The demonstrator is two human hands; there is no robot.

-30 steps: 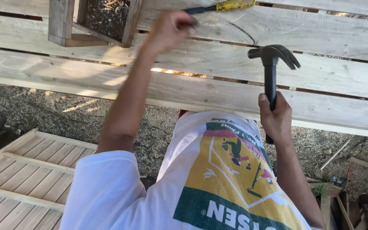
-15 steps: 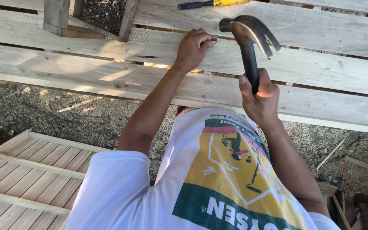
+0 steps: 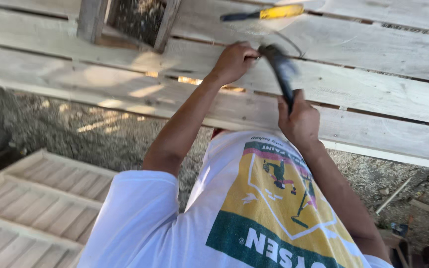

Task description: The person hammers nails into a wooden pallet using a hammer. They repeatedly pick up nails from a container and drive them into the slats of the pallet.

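A person's right hand, fingers wrapped around the handle, holds a hammer (blurred) with its head low over a pale wooden plank. The left hand rests on the plank just beside the hammer head, fingers pinched narrow; what they pinch cannot be told. A yellow-handled screwdriver lies beyond.

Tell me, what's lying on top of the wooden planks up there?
A yellow-handled tool lies on the wooden planks. The left hand rests there too; whatever its fingers pinch is hidden. The hammer is blurred.
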